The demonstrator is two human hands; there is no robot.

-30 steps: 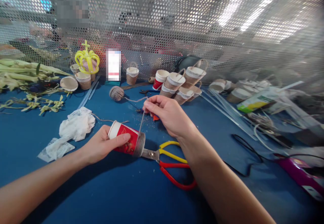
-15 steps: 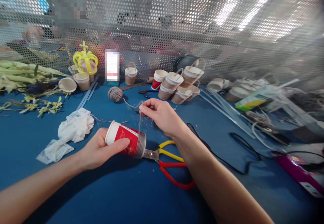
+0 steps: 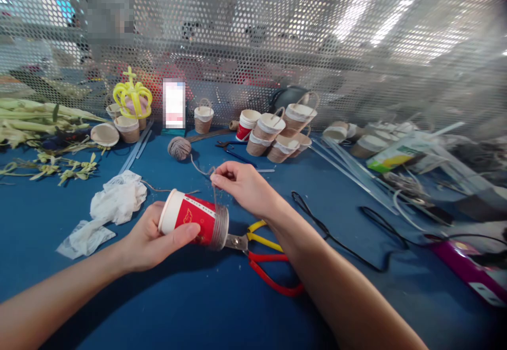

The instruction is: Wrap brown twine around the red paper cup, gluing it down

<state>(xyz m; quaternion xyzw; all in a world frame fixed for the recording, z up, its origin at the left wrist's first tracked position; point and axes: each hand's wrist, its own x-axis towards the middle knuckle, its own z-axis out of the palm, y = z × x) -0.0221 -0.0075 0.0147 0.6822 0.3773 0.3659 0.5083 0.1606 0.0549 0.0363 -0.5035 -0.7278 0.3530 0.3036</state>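
My left hand (image 3: pixel 158 236) is wrapped round a red and white paper cup (image 3: pixel 194 217), which lies on its side with its open rim to the left. Grey-brown yarn (image 3: pixel 222 227) is wound in close turns about the cup's base end. Between thumb and forefinger, my right hand (image 3: pixel 241 186) pinches the yarn strand just above the cup. That strand runs back to a yarn ball (image 3: pixel 179 149) on the blue table. Scissors (image 3: pixel 253 243) with one yellow and one red handle lie right of the cup; the cup's base covers the blade tips.
Several yarn-wrapped cups with handles (image 3: pixel 269 128) stand at the back. White lace fabric (image 3: pixel 119 197) lies at left, near pale husk-like strips (image 3: pixel 35 117). Glue sticks (image 3: pixel 352 173), a black cable (image 3: pixel 312 215) and a purple power strip (image 3: pixel 463 268) are at right. Perforated metal (image 3: pixel 237 38) walls the back.
My right hand has moved slightly left and down with the strand. The cup has shifted a little left in my left hand, showing more of its printed band.
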